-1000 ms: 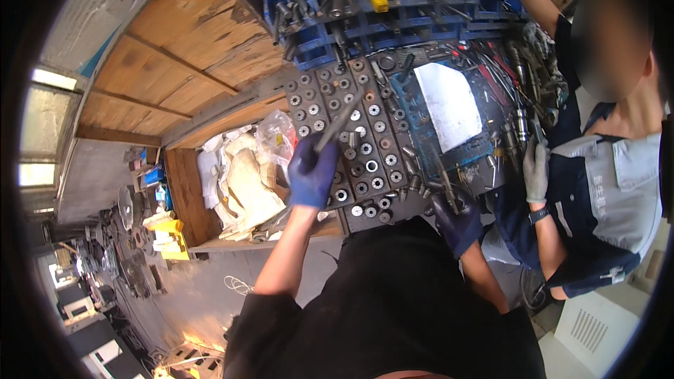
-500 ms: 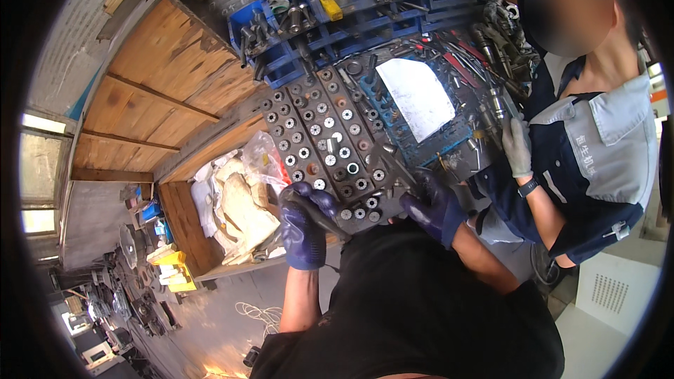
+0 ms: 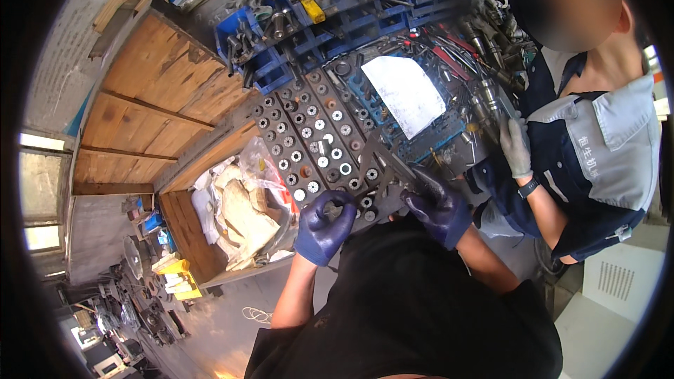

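My left hand [image 3: 323,230], in a purple coated glove, is raised in front of the near edge of a dark metal rack [image 3: 298,130]. Its thumb and forefinger curl together into a loop; what they pinch, if anything, I cannot make out. Rows of round slotted collets [image 3: 313,186] fill the rack. My right hand [image 3: 444,212], gloved alike, is closed around a dark metal caliper [image 3: 397,163]. The caliper's jaws point left and away, over the rack's right side. Part of its beam is hidden by the fingers.
Blue bins [image 3: 272,78] of tools stand behind the rack. A white sheet [image 3: 406,95] lies over a blue tool holder. At right, a co-worker's gloved hand [image 3: 517,147] rests by metal toolholders. A wooden box [image 3: 188,223] at left holds cloth and plastic.
My left hand has turned and drawn its fingers into a loop, shifting slightly right. The caliper now extends over the rack with its jaws more visible. The view has shifted a little.
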`<state>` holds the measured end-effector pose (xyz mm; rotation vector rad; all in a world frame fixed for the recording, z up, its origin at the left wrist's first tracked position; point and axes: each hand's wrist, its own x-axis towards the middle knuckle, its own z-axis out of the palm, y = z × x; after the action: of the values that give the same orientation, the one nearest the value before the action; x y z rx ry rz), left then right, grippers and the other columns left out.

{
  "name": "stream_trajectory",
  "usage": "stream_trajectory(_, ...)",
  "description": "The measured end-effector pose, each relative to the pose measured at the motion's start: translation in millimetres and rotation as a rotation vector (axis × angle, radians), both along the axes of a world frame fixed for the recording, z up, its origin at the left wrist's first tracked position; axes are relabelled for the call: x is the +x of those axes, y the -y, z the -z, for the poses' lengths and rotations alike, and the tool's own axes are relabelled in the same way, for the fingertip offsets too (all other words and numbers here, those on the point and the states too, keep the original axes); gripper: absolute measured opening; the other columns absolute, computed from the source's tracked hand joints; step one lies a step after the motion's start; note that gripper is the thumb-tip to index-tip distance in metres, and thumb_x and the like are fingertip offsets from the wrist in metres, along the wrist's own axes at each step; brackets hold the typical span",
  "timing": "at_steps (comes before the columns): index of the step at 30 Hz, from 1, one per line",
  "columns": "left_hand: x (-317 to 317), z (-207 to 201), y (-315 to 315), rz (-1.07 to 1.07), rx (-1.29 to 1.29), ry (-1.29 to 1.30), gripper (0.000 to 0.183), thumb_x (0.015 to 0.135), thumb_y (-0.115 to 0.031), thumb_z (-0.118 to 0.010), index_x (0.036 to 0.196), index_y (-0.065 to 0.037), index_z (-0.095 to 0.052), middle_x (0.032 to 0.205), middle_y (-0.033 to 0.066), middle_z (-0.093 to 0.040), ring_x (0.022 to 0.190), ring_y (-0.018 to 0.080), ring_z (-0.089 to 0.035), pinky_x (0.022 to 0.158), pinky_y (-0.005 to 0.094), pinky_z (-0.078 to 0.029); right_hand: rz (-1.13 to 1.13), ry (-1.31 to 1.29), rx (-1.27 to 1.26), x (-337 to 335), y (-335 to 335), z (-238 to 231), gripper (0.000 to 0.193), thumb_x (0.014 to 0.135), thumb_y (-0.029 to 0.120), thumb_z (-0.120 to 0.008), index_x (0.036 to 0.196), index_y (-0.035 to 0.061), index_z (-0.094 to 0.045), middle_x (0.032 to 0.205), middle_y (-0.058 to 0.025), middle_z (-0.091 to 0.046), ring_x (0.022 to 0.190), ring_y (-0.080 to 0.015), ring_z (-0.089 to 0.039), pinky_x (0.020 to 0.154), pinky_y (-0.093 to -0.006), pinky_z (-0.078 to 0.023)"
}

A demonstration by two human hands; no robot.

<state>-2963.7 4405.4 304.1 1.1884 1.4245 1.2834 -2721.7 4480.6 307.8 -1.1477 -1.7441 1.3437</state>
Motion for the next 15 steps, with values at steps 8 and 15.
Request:
stream_trajectory(8, 5, -5, -7, -0.012, -0.059, -0.053, 0.011, 0.086, 0.001, -0.074, 0.097, 0.001, -0.069, 0.090, 0.0079, -0.073, 0.084, 0.0116, -0.066, 0.077, 0.0277, -0.052, -0.033, -0.034, -0.088, 3, 2, -15, 0.054, 0.091, 0.002, -0.074, 0.142, -0.0008, -0.055, 0.129, -0.0162, -0.069, 0.112, -0.0152, -0.065, 0.095, -0.0323, -0.054)
stream_trajectory(15, 3, -12, -7, -0.018, -0.105, -0.129, 0.011, 0.084, -0.004, -0.076, 0.094, -0.001, -0.072, 0.085, 0.0096, -0.074, 0.076, 0.0135, -0.067, 0.073, 0.0292, -0.054, -0.063, -0.006, 0.023, 0, 2, -18, 0.054, 0.090, 0.002, -0.074, 0.140, -0.0030, -0.056, 0.129, -0.0185, -0.068, 0.113, -0.0176, -0.066, 0.094, -0.0327, -0.055)
